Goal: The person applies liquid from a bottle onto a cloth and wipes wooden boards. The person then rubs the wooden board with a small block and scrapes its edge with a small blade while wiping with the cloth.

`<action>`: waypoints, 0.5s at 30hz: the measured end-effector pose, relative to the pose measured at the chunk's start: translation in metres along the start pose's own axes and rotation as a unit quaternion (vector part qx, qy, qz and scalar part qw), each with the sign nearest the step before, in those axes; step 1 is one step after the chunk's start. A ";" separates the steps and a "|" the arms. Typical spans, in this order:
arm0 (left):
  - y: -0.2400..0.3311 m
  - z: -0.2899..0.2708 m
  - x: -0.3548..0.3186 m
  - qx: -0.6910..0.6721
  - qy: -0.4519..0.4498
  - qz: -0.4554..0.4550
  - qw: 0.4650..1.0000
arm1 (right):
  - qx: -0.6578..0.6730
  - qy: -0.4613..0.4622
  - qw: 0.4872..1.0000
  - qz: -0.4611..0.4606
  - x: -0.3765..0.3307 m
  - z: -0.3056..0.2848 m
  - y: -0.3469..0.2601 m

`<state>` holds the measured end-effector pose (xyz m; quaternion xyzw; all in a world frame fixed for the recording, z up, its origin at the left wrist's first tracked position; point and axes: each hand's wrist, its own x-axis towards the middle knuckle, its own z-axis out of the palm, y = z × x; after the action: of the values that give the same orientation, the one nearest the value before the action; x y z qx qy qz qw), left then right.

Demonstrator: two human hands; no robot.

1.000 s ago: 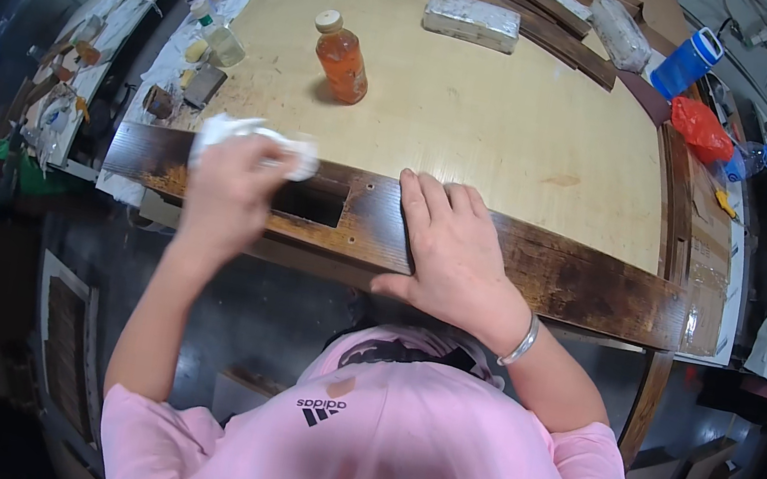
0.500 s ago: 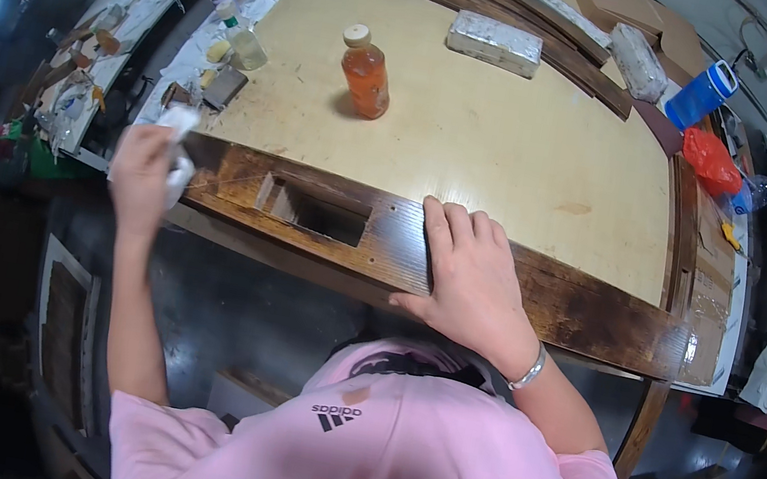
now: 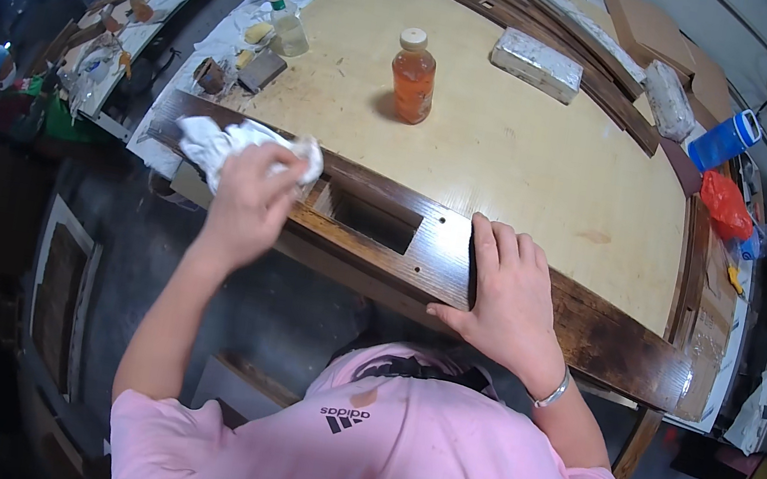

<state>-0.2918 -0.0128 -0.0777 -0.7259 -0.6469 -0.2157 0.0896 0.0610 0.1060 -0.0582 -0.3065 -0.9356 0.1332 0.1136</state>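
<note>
At the far left, a side bench (image 3: 125, 24) carries small tools and containers too small to tell apart. Just beside the table's left end stand a clear plastic bottle (image 3: 287, 26) with a green cap and a small dark block (image 3: 260, 71).

The left hand (image 3: 253, 202) is closed over a crumpled white cloth (image 3: 217, 143). The fingers are curled round the soft, wrinkled fabric and press it onto the left end of the dark board (image 3: 423, 246). Loose folds of cloth spill out to the left of the hand.

The dark board is a long, flat wooden plank with a glossy, stained brown surface and streaked grain. It lies along the near edge of the pale worktable (image 3: 538, 164). Its long axis runs from upper left to lower right, the left end pointing toward the side bench and the right end toward the table's right corner. A rectangular cutout (image 3: 371, 220) passes through the board just right of the left hand; two small holes sit further right.

The right hand (image 3: 507, 291) lies flat on the board's middle, palm down, fingers extended and together, holding nothing. A metal bracelet (image 3: 553, 392) circles the wrist.

On the smooth, light plywood top behind the board, an orange-filled bottle (image 3: 413, 75) stands upright, well apart from both hands. A grey rectangular block (image 3: 537, 64) lies further back. Between the bottle and the board's right half, the tabletop surface is bare. Dark wooden strips (image 3: 541, 27) border the far edge. At the right rim sit a blue bottle (image 3: 724, 141) and a red bag (image 3: 726, 208).
</note>
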 end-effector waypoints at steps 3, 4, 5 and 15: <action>-0.025 -0.002 -0.002 -0.041 0.027 -0.100 0.994 | -0.005 0.006 1.000 -0.005 0.000 0.000 0.000; -0.034 -0.007 0.005 -0.053 0.066 -0.249 0.965 | -0.008 0.006 1.000 -0.006 0.000 0.000 0.000; -0.039 -0.013 0.012 -0.017 0.104 -0.324 0.940 | -0.010 0.009 1.000 -0.008 -0.001 0.000 -0.001; 0.053 0.062 -0.050 -0.009 0.133 -0.008 0.991 | -0.001 -0.021 1.000 0.018 -0.001 -0.001 -0.002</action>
<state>-0.2314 -0.0400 -0.1460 -0.6865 -0.6327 -0.3171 0.1669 0.0607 0.1039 -0.0569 -0.3206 -0.9323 0.1405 0.0912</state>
